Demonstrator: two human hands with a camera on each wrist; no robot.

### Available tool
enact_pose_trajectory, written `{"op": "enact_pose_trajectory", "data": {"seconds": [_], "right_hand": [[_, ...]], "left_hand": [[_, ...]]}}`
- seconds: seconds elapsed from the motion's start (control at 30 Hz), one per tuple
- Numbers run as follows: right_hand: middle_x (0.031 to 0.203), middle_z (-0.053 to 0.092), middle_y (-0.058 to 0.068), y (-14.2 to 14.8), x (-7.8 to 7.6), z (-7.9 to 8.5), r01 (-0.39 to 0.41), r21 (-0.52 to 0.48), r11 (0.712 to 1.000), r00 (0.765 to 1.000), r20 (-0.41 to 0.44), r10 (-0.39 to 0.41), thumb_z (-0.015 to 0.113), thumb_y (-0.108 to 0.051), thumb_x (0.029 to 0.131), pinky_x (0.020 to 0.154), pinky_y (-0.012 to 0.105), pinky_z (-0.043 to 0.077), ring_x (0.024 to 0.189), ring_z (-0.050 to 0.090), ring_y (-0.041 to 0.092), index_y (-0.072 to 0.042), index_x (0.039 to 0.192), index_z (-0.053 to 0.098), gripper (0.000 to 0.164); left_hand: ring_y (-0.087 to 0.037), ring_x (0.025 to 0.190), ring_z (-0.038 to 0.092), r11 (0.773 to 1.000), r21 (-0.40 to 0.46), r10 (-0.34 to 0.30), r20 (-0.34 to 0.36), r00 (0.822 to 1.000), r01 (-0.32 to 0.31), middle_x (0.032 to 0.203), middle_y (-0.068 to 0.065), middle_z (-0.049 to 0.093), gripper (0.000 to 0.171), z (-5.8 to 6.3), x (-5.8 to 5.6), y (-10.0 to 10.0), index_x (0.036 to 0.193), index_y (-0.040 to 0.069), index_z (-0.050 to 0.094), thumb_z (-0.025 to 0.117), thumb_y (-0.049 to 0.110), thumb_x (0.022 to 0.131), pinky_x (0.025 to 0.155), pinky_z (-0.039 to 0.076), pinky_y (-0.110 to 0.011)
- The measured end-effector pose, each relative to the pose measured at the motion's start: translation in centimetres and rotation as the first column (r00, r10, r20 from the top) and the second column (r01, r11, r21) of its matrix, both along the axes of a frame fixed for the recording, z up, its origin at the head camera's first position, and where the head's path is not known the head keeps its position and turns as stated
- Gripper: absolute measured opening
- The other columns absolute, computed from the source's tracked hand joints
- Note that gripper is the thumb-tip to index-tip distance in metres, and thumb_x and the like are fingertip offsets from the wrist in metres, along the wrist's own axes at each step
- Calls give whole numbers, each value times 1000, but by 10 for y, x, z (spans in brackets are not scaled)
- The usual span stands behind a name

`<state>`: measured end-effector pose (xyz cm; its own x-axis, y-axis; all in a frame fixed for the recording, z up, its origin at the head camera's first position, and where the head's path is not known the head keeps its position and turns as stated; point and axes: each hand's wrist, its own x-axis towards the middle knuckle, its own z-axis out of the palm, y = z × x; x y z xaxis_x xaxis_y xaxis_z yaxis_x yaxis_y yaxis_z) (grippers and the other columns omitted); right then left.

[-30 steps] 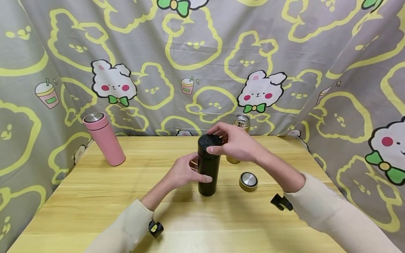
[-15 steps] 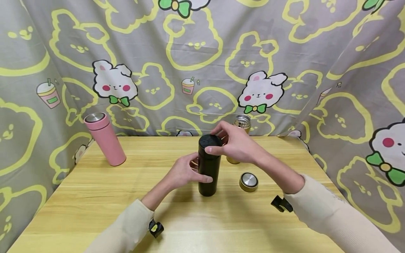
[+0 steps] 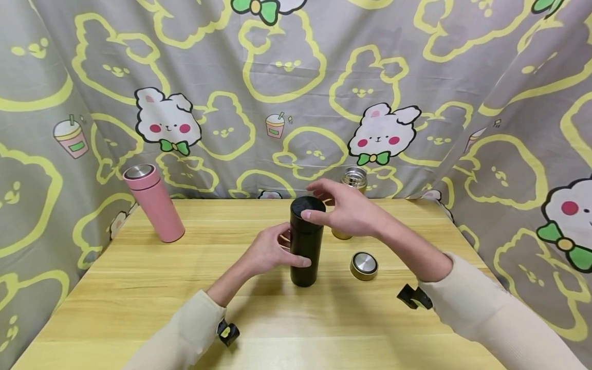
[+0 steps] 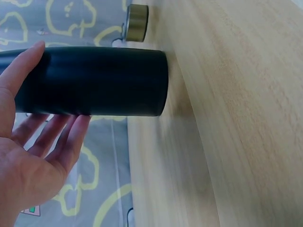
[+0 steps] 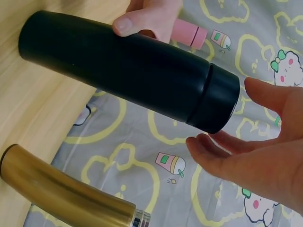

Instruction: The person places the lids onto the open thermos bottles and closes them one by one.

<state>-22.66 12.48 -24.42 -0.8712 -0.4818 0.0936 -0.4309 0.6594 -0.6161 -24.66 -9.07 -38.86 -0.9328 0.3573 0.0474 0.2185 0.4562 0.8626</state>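
Observation:
A black thermos bottle point(image 3: 305, 244) stands upright on the table in the middle of the head view. My left hand point(image 3: 268, 252) grips its body from the left, thumb across the front and fingertips on the far side. On top, the black lid point(image 5: 217, 99) sits on the bottle with a thin seam below it. My right hand point(image 3: 344, 208) is spread around this lid. In the right wrist view its thumb point(image 5: 265, 93) stands off the lid and its fingertips lie right at the lid's lower edge. Behind that hand, a gold thermos bottle point(image 5: 71, 189) has an uncovered steel neck.
The gold bottle's lid point(image 3: 364, 264) lies on the table point(image 3: 139, 303) to the right of the black bottle. A pink thermos bottle point(image 3: 159, 205) with its lid on stands at the back left. A patterned curtain point(image 3: 222, 77) hangs behind and along both sides.
My right hand's fingers have loosened and lifted slightly from the black lid, and that hand has shifted a little to the right. My left hand and the bottle stay in place.

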Motion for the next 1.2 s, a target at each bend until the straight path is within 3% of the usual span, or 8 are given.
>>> {"op": "enact_pose_trajectory", "data": {"seconds": [0.13,0.3,0.73,1.2], "right_hand": [[135,63,6,0,-1,1,-40,-18,999,997,64,41,75,-28,90,109,48,45,126,60,26,-16,145,53,60],[135,63,9,0,-1,1,-63,-41,997,991,115,67,76,-20,89,106,45,46,122,61,24,-12,145,52,61],[133,64,6,-3,0,-1,-13,-48,999,996,85,17,78,-20,87,104,44,48,121,64,24,-16,138,60,55],[117,70,3,-4,1,-9,22,-74,997,1000,-11,-23,82,-26,83,92,40,52,103,68,19,-17,130,64,51]], "left_hand": [[-15,93,68,1000,-3,-1,-1,1000,1,100,4,71,60,0,-1,0,110,24,68,96,46,61,80,57,-35],[-16,92,67,1000,11,6,7,1000,-6,99,2,71,59,0,-1,0,108,23,68,97,44,61,79,57,-34],[-16,93,67,1000,6,7,1,1000,-7,99,3,71,59,0,1,0,109,26,68,97,44,61,79,57,-35],[-16,93,66,1000,0,18,9,1000,-18,99,3,70,60,0,2,0,108,25,68,97,46,60,79,57,-35]]}}
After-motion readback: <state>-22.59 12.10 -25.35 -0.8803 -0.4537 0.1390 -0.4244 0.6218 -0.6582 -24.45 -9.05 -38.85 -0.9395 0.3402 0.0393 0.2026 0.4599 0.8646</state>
